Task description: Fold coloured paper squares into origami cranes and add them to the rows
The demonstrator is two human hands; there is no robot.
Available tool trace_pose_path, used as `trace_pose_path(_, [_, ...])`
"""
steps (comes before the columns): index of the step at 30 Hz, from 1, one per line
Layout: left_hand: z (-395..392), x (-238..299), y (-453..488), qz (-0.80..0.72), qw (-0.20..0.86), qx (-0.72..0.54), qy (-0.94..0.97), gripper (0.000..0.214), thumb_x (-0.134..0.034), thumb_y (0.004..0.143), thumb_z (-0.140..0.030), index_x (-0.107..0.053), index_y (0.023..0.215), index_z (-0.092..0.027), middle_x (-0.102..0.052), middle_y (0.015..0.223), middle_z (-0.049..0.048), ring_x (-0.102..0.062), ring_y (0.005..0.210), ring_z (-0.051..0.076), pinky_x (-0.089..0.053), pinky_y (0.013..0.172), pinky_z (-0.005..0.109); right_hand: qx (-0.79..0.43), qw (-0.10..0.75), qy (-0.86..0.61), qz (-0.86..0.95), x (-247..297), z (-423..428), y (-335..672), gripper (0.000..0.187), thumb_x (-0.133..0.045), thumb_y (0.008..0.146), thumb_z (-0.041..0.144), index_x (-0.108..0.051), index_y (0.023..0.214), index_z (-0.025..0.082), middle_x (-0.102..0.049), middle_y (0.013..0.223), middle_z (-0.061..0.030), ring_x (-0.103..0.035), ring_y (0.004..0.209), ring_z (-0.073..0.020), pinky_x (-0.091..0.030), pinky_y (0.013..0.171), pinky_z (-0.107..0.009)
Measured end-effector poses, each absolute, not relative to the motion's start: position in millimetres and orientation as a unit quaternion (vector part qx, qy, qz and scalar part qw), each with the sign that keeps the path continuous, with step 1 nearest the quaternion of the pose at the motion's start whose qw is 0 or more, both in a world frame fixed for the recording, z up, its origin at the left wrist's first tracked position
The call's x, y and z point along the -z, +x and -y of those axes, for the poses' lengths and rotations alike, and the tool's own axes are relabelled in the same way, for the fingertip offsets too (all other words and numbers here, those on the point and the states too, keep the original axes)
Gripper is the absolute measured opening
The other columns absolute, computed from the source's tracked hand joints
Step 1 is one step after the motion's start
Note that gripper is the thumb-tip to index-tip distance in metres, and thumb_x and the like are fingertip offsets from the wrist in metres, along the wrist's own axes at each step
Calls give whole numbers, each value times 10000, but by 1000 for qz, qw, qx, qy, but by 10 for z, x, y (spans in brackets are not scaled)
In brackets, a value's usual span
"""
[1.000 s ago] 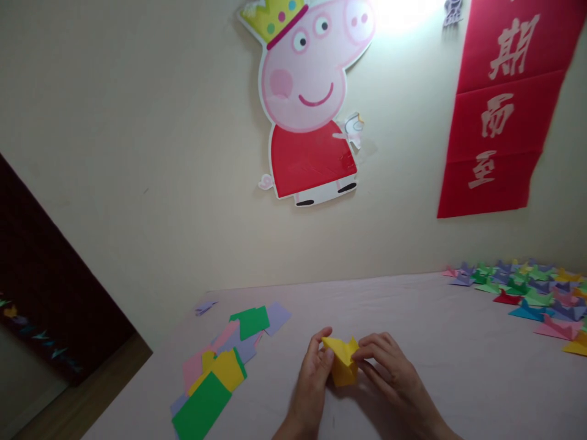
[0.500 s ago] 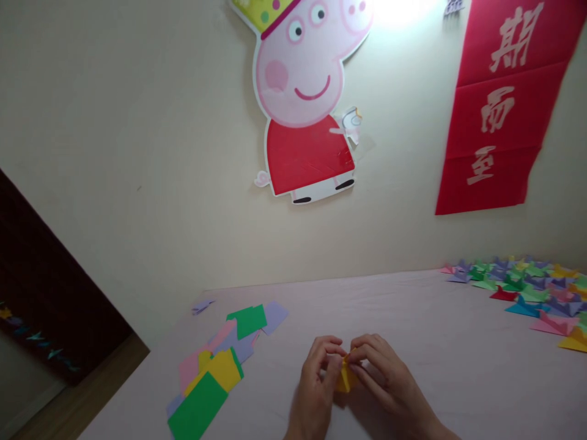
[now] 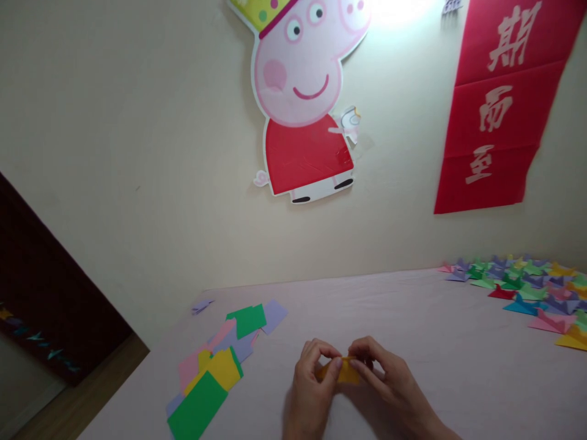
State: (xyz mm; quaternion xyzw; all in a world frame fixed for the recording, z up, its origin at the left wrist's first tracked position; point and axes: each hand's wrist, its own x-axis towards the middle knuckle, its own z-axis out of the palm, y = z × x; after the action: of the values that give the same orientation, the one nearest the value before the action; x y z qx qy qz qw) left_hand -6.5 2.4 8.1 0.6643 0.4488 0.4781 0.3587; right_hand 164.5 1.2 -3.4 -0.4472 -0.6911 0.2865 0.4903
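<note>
A small folded piece of yellow paper (image 3: 349,373) is held between my two hands, just above the pale tabletop. My left hand (image 3: 312,382) pinches its left part between thumb and fingers. On the other side, my right hand (image 3: 389,379) grips the upper right edge with thumb and fingertips. The paper's top edge runs nearly level between the two thumbs. Its outer ends are partly hidden behind my fingers.
Loose sheets of coloured paper (image 3: 202,403) lie spread to the left on the pale-covered table (image 3: 257,415). A small folded purple piece (image 3: 202,307) rests near the back left edge. Several rows of folded paper figures (image 3: 527,293) stand at the right. Behind is a wall (image 3: 183,153).
The yellow paper has turned from an upright, narrow shape to a wider one with a level top edge. My hands have shifted slightly, and the thumbs now press along that edge.
</note>
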Motion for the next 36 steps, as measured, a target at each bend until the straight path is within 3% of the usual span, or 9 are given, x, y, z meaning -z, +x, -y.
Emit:
trace_pose_path(12, [-30,-19,-75,-453,438,-488,604,271,-605,865,-447,-627,820,-180,-593,816,23,-561,805,188,-452,710,253,-280,481,-438,706,18,15,1640,165,-545,883,330,-617,964,207,-665,812,-27,-586,649,-139,-505,603,-226])
trace_pose_path(20, [-27,-13,-68,-466,401,-470,633,179,-589,884,-351,-622,820,-187,-599,855,31,-552,815,190,-432,726,263,-287,484,-434,703,42,-19,1637,166,-535,894,341,-596,828,203,-651,846,-38,-578,654,-138,-485,601,-234])
trace_pose_path(24, [-16,-37,-69,-459,379,-465,655,142,-576,894,-302,-625,816,-194,-607,876,40,-552,862,204,-420,776,278,-302,480,-442,695,35,-24,1650,223,-548,875,377,-594,744,203,-632,729,-18,-576,634,-148,-477,586,-234])
trace_pose_path(36, [-13,-39,-75,-457,346,-459,679,130,-558,912,-261,-607,810,-199,-598,863,38,-548,878,210,-416,807,302,-340,482,-459,665,39,-17,1637,202,-582,827,381,-640,782,193,-673,711,-17,-615,639,-161,-488,603,-241])
